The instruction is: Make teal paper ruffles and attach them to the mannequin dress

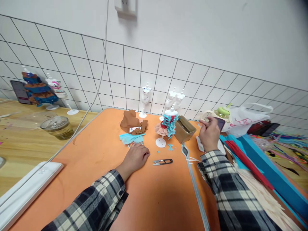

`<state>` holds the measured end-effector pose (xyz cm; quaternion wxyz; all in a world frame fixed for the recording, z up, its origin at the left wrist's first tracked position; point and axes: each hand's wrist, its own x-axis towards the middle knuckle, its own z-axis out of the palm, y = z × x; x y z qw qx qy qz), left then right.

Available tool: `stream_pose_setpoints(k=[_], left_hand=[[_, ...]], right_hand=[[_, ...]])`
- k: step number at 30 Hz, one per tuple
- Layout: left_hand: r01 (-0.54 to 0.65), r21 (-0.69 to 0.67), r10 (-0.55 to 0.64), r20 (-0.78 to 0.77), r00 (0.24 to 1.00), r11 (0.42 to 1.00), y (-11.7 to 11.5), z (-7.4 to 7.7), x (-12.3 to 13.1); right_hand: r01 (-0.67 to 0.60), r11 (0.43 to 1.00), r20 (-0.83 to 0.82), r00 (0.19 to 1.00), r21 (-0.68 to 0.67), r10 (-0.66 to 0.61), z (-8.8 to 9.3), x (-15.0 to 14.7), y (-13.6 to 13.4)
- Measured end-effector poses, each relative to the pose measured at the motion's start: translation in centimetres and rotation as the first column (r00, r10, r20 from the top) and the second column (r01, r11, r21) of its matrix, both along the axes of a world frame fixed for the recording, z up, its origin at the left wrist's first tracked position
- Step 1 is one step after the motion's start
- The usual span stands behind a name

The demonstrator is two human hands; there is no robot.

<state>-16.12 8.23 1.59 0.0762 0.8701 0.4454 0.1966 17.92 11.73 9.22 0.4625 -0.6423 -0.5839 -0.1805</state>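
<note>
Leftmost, a lidded cup (56, 130) stands on the wooden table (14, 134). On the orange mat (84, 160), a blue mask (130, 138) lies before brown cloth (130, 120). The left hand (136, 157) rests near the mask, fingers loosely bent; whether it grasps anything, I cannot tell. Snips (167, 161) lie just right, below a ruffled dress form (170, 125). Past a box (181, 130) and zip (196, 189), the right hand (209, 134) grips a dark phone (220, 123) before a jug (222, 113).

Both plaid-sleeved forearms (96, 199) reach toward the far edge of the surface (93, 154), the left hand (134, 158) resting palm down, fingers loosely curled, the right hand (209, 136) nearer that edge, fingers bent.
</note>
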Motion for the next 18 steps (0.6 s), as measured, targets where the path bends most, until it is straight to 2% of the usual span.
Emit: stream_pose_setpoints(k=[2,4,10,13,15,16,18], left_hand=[[-0.002,0.003,0.002,-0.003,1.000,1.000,0.0,0.1,-0.1],[-0.001,0.008,0.001,-0.003,1.000,1.000,0.0,0.1,-0.1],[-0.017,0.019,0.016,0.009,1.000,1.000,0.2,-0.3,-0.5],[-0.018,0.022,0.018,0.012,1.000,1.000,0.2,-0.2,-0.5],[-0.017,0.020,0.016,0.007,1.000,1.000,0.2,-0.2,-0.3],[-0.016,0.019,0.016,0.004,1.000,1.000,0.2,-0.1,-0.3],[-0.018,0.021,0.018,0.000,1.000,1.000,0.1,-0.1,-0.1]], right_hand=[[0.041,0.987,0.063,0.998,-0.158,-0.031,-0.6,1.5,1.4],[0.050,0.978,0.082,0.996,-0.201,-0.034,-1.2,2.2,1.9],[-0.032,0.994,-0.014,0.999,-0.101,0.031,-1.8,0.8,1.2],[-0.133,0.991,-0.013,0.991,0.009,0.133,-2.4,-0.8,-0.4],[-0.257,0.966,0.106,0.960,-0.030,0.259,-3.2,-1.6,-1.8],[-0.276,0.958,0.161,0.945,-0.075,0.285,-3.8,-1.8,-2.5],[-0.191,0.974,0.162,0.964,-0.122,0.210,-4.9,-1.8,-3.5]])
